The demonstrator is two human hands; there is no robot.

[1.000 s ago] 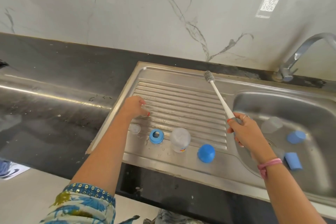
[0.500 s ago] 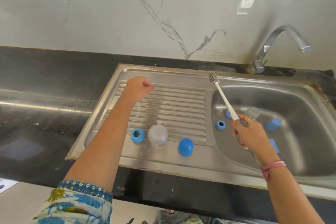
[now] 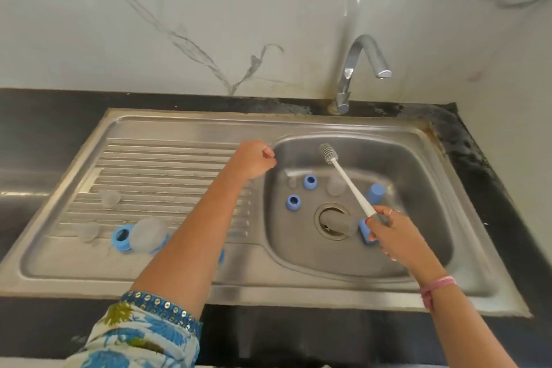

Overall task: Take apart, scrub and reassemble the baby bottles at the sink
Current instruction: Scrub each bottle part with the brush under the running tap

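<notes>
My right hand (image 3: 397,236) hangs over the near right part of the sink basin (image 3: 418,158), its fingers curled round the lower end of the white bottle brush (image 3: 349,182), whose handle slants up and away to the left so the bristle head stands over the far side of the basin. My left hand (image 3: 254,158) is raised over the ridge between the draining board (image 3: 167,164) and the basin, fingers curled into a loose fist; I cannot tell whether something small is pinched inside it. Down in the basin, a clear bottle (image 3: 340,222) lies on its side across the drain. Two blue rings (image 3: 309,182) (image 3: 293,202) lie on the basin floor to the left of the drain, apart from each other. Two small clear pieces (image 3: 336,186) lie near the farther ring, too blurred to name. A blue cap (image 3: 375,193) stands just beyond my right hand, and another blue piece (image 3: 365,231) shows beside my right fingers, partly hidden by them. On the draining board, near its front edge, a clear domed piece (image 3: 149,234) rests against a blue ring (image 3: 122,237), and two faint clear shapes (image 3: 110,197) (image 3: 87,230) lie on the ribs to the left, well apart from the basin. The tap (image 3: 361,66) rises from the dark bench (image 3: 44,116) behind the sink.
</notes>
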